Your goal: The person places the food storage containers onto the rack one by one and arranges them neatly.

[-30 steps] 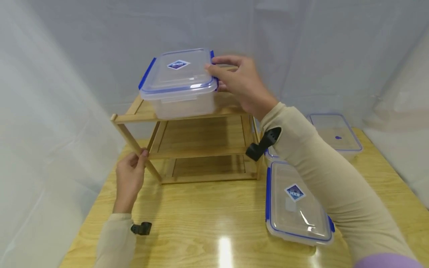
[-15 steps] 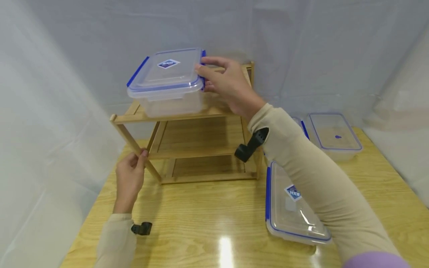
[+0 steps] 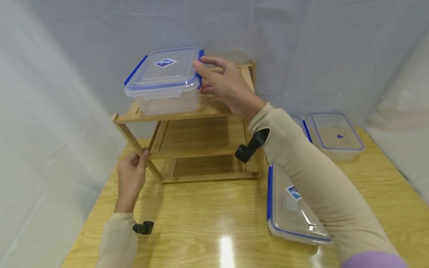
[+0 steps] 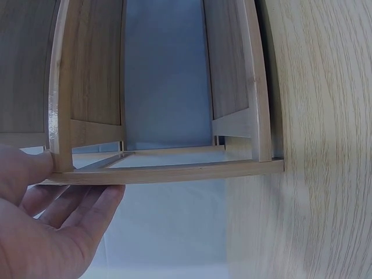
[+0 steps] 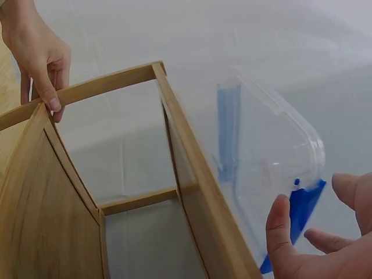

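Note:
A clear food container (image 3: 167, 74) with a blue-clipped lid and a diamond label sits at the left of the wooden rack's top shelf, in the head view. My right hand (image 3: 226, 82) grips its right side at the blue clip (image 5: 305, 206), thumb by the lid's edge and fingers around the side. The three-tier wooden rack (image 3: 201, 136) stands on the table. My left hand (image 3: 132, 176) pinches the rack's slanted left leg at the middle shelf. In the left wrist view, the thumb lies on one side of that wooden bar (image 4: 174, 173) and the fingers on the other.
A larger lidded container (image 3: 295, 214) lies right of the rack, partly behind the right sleeve. Another clear container (image 3: 335, 132) stands at the back right, with a further one partly hidden beside it. A pale sheet (image 3: 318, 56) hangs behind the table (image 3: 187, 223).
My right hand has shifted left with the container along the rack's top, mostly in the first half second. The left hand keeps its place on the leg.

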A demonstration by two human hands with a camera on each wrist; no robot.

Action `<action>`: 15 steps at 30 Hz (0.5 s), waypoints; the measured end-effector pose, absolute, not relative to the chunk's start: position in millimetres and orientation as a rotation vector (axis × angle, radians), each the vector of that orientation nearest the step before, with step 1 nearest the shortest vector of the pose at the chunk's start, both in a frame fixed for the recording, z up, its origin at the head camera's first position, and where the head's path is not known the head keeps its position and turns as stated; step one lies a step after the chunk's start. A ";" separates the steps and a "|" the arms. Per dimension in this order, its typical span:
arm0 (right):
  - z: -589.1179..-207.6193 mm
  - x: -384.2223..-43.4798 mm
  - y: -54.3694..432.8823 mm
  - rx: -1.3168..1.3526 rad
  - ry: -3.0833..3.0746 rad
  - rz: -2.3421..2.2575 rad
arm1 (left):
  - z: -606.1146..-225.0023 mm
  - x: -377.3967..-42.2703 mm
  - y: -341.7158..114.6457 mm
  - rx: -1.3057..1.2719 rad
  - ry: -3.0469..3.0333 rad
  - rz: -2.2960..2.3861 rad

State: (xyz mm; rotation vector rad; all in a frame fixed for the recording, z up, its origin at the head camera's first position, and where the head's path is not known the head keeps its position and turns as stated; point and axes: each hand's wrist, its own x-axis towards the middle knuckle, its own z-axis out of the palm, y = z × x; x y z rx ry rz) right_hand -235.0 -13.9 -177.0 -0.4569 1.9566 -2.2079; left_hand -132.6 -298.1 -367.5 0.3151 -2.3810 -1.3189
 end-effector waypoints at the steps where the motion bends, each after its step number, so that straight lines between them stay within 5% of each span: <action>1: -176.4 -234.1 -10.8 -0.453 1.984 -2.189 | -367.5 -132.8 -298.1 0.311 -2.379 -1.324; 15: -176.3 -208.2 46.9 -0.650 2.039 -2.177 | -369.0 -134.7 -300.6 0.291 -2.405 -1.304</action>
